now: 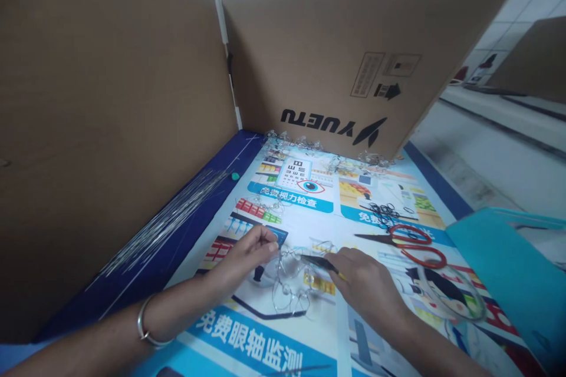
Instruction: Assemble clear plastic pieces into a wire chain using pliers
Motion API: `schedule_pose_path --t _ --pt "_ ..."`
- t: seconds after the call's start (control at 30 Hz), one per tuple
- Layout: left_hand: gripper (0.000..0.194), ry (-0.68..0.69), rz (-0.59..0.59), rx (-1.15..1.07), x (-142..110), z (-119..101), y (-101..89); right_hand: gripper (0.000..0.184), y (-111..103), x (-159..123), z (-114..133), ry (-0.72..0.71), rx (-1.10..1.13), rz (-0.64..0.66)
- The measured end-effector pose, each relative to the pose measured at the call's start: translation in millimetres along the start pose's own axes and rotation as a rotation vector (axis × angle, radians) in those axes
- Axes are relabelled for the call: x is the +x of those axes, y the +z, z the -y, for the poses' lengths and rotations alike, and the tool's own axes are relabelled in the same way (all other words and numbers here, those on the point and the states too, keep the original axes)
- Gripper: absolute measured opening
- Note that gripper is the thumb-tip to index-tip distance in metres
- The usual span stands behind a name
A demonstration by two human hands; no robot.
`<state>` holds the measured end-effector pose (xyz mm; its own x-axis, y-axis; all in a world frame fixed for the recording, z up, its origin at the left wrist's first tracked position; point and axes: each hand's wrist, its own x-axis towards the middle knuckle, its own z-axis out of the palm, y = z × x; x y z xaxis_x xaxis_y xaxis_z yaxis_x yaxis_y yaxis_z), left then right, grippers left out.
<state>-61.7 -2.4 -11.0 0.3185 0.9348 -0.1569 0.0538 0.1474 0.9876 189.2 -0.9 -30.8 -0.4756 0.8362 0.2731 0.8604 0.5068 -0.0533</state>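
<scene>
My left hand pinches one end of a bent wire piece with clear beads that lies on the printed poster. My right hand is closed on dark pliers, whose tip points left into the wire. A silver bangle sits on my left wrist. The two hands are close together over the wire.
Red-handled scissors and small black rings lie right of the hands. A bundle of straight silver wires lies along the left cardboard wall. Clear bead pieces line the back cardboard. A teal box stands at right.
</scene>
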Motion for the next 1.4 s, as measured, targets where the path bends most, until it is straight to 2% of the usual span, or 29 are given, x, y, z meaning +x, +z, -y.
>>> schedule_pose_path --t 0.23,0.3,0.37,0.43,0.5,0.6,0.67,0.77,0.87,0.97,1.17,1.4 --pt "0.034 -0.088 0.109 -0.101 -6 -9 6.6 0.019 2 -1 2 -0.046 -0.018 -0.121" --pt "0.031 -0.078 0.108 -0.069 -5 -13 7.9 0.020 2 -1 3 -0.082 -0.035 -0.166" --pt "0.027 -0.060 0.076 0.064 -1 -15 8.1 0.021 1 -1 5 -0.121 -0.060 -0.203" --pt "0.021 0.024 0.012 0.296 3 -17 7.8 0.021 -1 -1 6 -0.148 -0.080 -0.218" --pt "0.016 0.200 -0.041 0.516 8 -19 7.8 0.021 -2 0 6 -0.159 -0.096 -0.217" --pt "0.010 0.394 -0.002 0.686 12 -21 9.6 0.019 -4 1 7 -0.182 -0.121 -0.204" --pt "0.006 0.415 0.057 0.753 14 -22 11.4 0.017 -5 2 7 -0.202 -0.136 -0.204" --pt "0.013 0.432 0.126 0.881 17 -21 13.4 0.017 -6 2 8 -0.222 -0.149 -0.217" --pt "0.015 0.479 0.142 0.975 20 -16 14.8 0.017 -6 3 9 -0.228 -0.152 -0.218" --pt "0.013 0.464 0.094 0.973 22 -8 16.3 0.016 -7 2 10 -0.213 -0.171 -0.216" --pt "0.015 0.338 -0.029 0.930 24 2 15.8 0.023 -17 0 11 -0.202 -0.231 -0.204" --pt "0.014 0.333 -0.006 0.890 18 0 17.7 0.026 -28 3 22 -0.248 -0.281 -0.251"
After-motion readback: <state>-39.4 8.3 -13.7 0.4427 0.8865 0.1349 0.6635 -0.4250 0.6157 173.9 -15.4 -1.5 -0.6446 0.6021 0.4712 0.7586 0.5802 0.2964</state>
